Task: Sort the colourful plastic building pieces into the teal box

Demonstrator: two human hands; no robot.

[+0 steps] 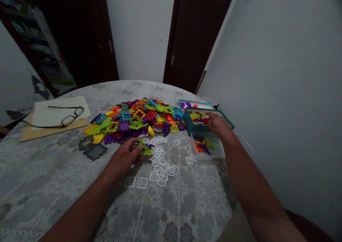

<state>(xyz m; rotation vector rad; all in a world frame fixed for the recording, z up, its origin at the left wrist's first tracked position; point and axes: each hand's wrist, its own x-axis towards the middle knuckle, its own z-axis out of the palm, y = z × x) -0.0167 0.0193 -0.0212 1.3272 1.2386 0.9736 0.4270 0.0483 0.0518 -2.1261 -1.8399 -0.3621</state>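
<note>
My left hand [127,152] is closed on a lime-green toothed building tile [145,148], with a bit of purple showing beside it. That hand is just in front of a big heap of colourful plastic building tiles [133,119]. White lattice window pieces [159,160] lie scattered to its right. My right hand [219,123] is at the teal box [189,125], fingers bent together over its inside. Yellow and red pieces [199,118] lie in that box. Whatever the right fingertips pinch, if anything, is hidden.
Against the teal box's near side stands a clear plastic container [213,151] with orange, purple and green pieces. A second, light-lined box [204,106] is behind. Glasses [69,119] rest on paper and a board [32,133] at left. Grey toothed tiles [95,152] lie on the patterned tablecloth [128,213].
</note>
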